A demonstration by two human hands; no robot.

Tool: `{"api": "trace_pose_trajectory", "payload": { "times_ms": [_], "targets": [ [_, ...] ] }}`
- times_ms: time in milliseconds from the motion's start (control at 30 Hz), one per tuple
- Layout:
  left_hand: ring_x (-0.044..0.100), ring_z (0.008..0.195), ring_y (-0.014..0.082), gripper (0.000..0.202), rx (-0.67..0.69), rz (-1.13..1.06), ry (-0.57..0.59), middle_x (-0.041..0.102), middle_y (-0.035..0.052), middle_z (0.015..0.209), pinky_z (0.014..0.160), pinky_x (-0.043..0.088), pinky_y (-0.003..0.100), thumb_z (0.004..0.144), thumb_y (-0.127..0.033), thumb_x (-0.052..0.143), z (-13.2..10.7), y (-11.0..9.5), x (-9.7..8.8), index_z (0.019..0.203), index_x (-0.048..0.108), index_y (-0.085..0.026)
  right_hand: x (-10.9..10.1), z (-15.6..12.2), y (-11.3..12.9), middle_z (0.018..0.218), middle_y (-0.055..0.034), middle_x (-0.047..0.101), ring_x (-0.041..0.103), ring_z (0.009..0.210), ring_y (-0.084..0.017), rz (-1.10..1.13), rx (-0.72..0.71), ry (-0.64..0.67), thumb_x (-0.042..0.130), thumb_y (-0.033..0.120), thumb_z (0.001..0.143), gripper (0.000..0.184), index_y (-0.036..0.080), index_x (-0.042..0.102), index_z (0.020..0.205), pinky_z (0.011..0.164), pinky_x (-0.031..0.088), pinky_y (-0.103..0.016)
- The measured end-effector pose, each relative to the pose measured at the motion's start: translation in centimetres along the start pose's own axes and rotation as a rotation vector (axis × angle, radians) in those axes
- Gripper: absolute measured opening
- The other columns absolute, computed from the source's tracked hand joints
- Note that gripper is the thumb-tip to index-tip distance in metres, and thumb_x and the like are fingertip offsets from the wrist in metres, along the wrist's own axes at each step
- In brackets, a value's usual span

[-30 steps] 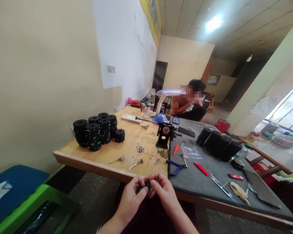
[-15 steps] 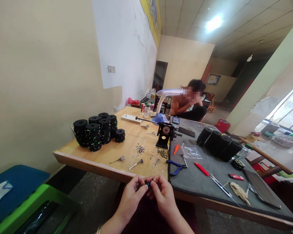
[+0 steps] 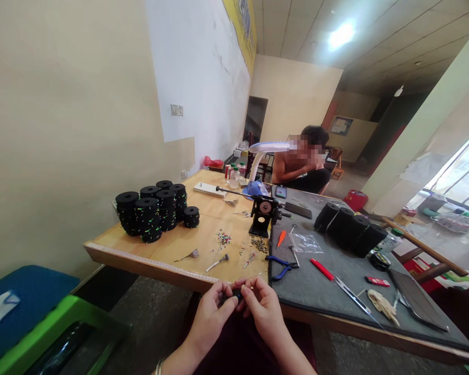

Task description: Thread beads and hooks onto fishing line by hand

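Both hands meet just off the front edge of the wooden table. My left hand is closed, thumb against fingers, around a small dark object that my fingers mostly cover. My right hand pinches at the right side of that object with thumb and forefinger. What kind of thing it is I cannot make out. Beyond the hands lie thin-stemmed pieces with bundled ends, a heap of small coloured beads, and a pile of small brassy parts. Blue-handled pliers rest right of them.
Black foam spools stand stacked at the left. A black winding device and a lamp are mid-table. The grey mat carries scissors, a red marker and black rolls. A person sits beyond.
My right hand's fingers have shifted slightly and spread a little at the small dark object. The seated person's hand has moved a little. Otherwise the table looks the same.
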State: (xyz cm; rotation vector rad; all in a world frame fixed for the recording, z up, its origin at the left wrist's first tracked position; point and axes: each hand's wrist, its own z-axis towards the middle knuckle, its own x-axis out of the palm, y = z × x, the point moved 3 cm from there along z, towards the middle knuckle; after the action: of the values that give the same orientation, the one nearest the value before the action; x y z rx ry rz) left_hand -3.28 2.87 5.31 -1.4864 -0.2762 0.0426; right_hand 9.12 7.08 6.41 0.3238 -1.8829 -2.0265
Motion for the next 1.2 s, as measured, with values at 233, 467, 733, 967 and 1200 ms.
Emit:
{"api": "trace_pose_trajectory", "payload": {
  "times_ms": [233, 467, 733, 967, 1200],
  "targets": [
    [0.061, 0.081, 0.0222, 0.020, -0.022, -0.033, -0.009, 0.066, 0.0028, 0.072, 0.071, 0.046, 0.029, 0.071, -0.028, 0.063, -0.1, -0.3, 0.0, 0.063, 0.047, -0.021, -0.1, -0.4, -0.7, 0.093, -0.0085, 0.066, 0.058, 0.054, -0.010, -0.013, -0.051, -0.023, 0.060, 0.050, 0.081, 0.034, 0.018, 0.051, 0.075, 0.043, 0.045, -0.020],
    [0.056, 0.073, 0.0180, 0.019, 0.018, -0.028, 0.007, 0.063, 0.0016, 0.072, 0.066, 0.045, 0.027, 0.073, -0.023, 0.064, -0.1, -0.1, 0.2, 0.065, 0.047, -0.020, 0.2, -0.4, -0.3, 0.100, -0.0098, 0.065, 0.056, 0.057, -0.010, 0.011, -0.013, 0.010, 0.066, 0.048, 0.076, 0.033, 0.017, 0.056, 0.079, 0.041, 0.043, -0.018],
    [0.052, 0.067, 0.0149, 0.016, -0.016, -0.121, 0.034, 0.055, -0.0020, 0.067, 0.064, 0.044, 0.025, 0.074, -0.022, 0.063, -0.2, 0.6, 0.3, 0.066, 0.049, -0.019, 0.2, -0.4, -0.5, 0.092, -0.0076, 0.065, 0.056, 0.052, -0.009, 0.013, -0.036, -0.015, 0.063, 0.048, 0.079, 0.033, 0.017, 0.052, 0.074, 0.041, 0.042, -0.018],
    [0.050, 0.068, 0.0137, 0.017, -0.079, -0.263, 0.041, 0.056, -0.0021, 0.067, 0.064, 0.043, 0.024, 0.076, -0.022, 0.063, -0.4, 1.1, 0.6, 0.066, 0.050, -0.018, 0.2, -0.8, -1.1, 0.100, -0.0102, 0.064, 0.058, 0.054, -0.010, -0.102, -0.155, -0.028, 0.052, 0.040, 0.089, 0.024, 0.018, 0.052, 0.080, 0.049, 0.050, -0.024],
    [0.052, 0.071, 0.0138, 0.012, -0.196, -0.503, 0.053, 0.056, -0.0009, 0.070, 0.069, 0.047, 0.027, 0.072, -0.019, 0.066, -0.4, 0.7, 1.2, 0.066, 0.056, -0.016, -0.1, -1.5, 0.0, 0.093, -0.0085, 0.066, 0.063, 0.091, -0.020, -0.479, -0.450, -0.027, 0.046, 0.020, 0.090, 0.013, 0.021, 0.052, 0.079, 0.078, 0.050, -0.029]
  ]
}}
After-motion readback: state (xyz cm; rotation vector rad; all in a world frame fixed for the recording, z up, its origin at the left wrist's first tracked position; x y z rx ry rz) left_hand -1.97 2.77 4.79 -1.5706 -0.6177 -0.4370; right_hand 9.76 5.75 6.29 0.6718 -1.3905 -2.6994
